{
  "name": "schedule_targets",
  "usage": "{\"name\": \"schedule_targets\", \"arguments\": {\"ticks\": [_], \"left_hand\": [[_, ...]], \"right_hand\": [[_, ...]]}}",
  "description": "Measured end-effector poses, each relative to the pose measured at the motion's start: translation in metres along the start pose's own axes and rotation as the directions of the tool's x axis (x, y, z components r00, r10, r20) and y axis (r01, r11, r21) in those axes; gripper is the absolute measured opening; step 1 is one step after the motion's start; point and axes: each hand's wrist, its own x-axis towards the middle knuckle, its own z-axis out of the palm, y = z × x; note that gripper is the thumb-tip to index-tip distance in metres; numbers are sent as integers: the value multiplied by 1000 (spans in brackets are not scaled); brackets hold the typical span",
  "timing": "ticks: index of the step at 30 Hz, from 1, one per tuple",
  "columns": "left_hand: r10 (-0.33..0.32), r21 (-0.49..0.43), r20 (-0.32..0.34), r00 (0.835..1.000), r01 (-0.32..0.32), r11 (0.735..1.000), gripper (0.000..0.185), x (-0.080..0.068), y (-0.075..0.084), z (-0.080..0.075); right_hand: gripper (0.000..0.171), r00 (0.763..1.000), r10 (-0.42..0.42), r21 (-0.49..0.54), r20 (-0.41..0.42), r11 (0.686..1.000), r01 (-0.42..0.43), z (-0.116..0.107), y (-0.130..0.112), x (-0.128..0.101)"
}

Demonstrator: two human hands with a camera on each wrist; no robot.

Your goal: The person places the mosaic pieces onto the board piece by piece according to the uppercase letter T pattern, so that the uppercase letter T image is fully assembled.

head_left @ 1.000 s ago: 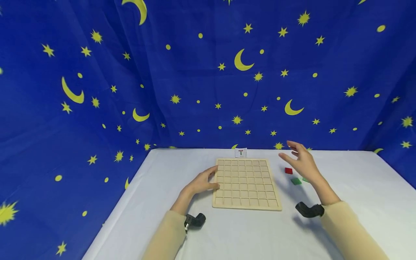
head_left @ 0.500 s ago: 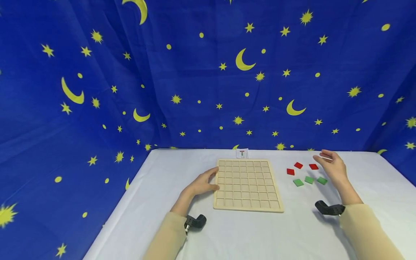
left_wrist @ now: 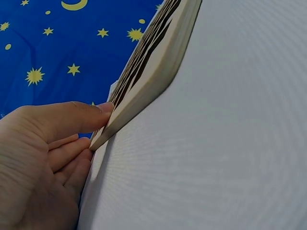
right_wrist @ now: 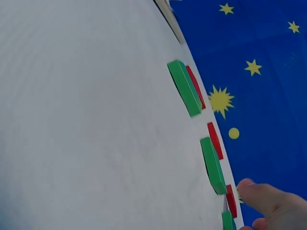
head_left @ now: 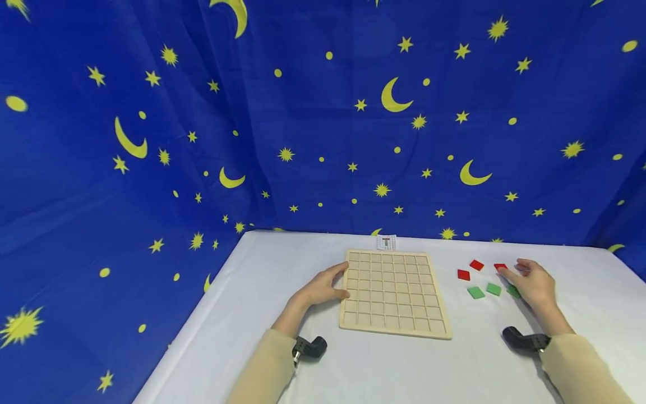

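Observation:
A pale wooden grid board (head_left: 395,292) lies on the table in front of the person. My left hand (head_left: 319,289) rests at its left edge, thumb and forefinger spread apart along the rim. From the left wrist view, the thumb touches the board's edge (left_wrist: 139,103). To the right are square tiles: red ones (head_left: 463,275) in a back row and green ones (head_left: 493,289) in front. My right hand (head_left: 536,286) hovers by the rightmost red tile (head_left: 499,266), fingers bent and thumb near it. The hand partly covers the rightmost green tile (head_left: 512,290).
Behind the board lies a small printed card (head_left: 386,242) with a grid and a coloured T shape. A white cloth covers the table (head_left: 383,370). A blue curtain (head_left: 323,123) with moons and stars hangs at the back and sides.
My right hand has moved rightward past the tiles, uncovering several, then lowered toward the rightmost red one. The left hand stays at the board's edge. The head view has turned slightly.

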Motion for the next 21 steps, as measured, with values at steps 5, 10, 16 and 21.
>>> {"name": "schedule_targets", "arguments": {"ticks": [5, 10, 16, 21], "left_hand": [[-9, -7, -1, 1000, 9, 1000, 79, -4, -1, 2], [-10, -10, 3, 1000, 10, 1000, 81, -7, -2, 4], [-12, -15, -14, 1000, 12, 1000, 80, -4, -1, 4], [-13, -2, -15, 1000, 13, 1000, 79, -2, 1, 3]], "right_hand": [[56, 993, -104, -51, -48, 994, 102, 11, 3, -2], [48, 982, -161, -72, -97, 985, 155, 17, 5, -6], [48, 981, -150, -89, -124, 986, 140, 19, 1, -4], [48, 980, -142, -94, -142, 987, 129, 19, 1, -3]]}}
